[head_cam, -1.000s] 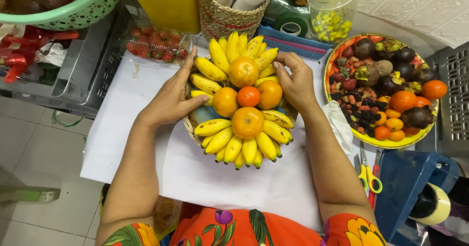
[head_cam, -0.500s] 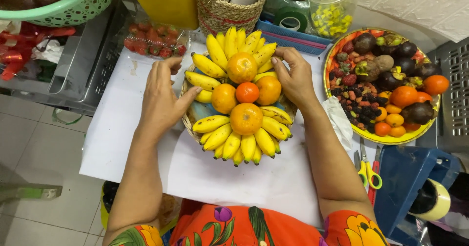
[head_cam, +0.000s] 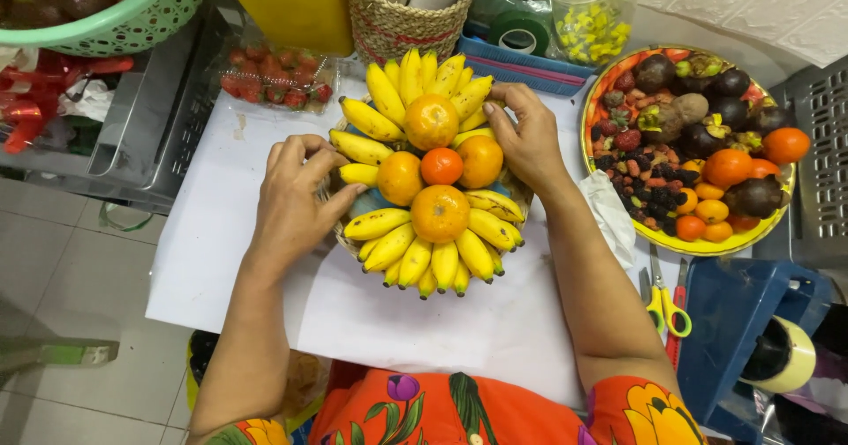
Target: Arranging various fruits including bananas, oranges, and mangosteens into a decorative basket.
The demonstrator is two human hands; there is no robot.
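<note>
A round woven basket (head_cam: 338,238) sits on a white table top (head_cam: 265,295), piled with small yellow bananas (head_cam: 424,260) around its edge and several oranges (head_cam: 439,213) in the middle. My left hand (head_cam: 296,193) rests against the basket's left side, fingers curled at its rim beside a banana. My right hand (head_cam: 528,136) lies on the right side of the pile, its fingers touching the upper right bananas (head_cam: 459,87) and an orange (head_cam: 480,161).
A round tray of mixed fruit (head_cam: 693,145) stands at the right. Yellow-handled scissors (head_cam: 667,299) and a tape roll (head_cam: 782,354) lie lower right. A strawberry punnet (head_cam: 278,79), a wicker holder (head_cam: 397,17), a clear jar (head_cam: 592,12) and a green basket (head_cam: 115,17) line the back.
My left hand slid down and left from the bananas to the basket's left rim. My right hand stayed on the upper right of the pile.
</note>
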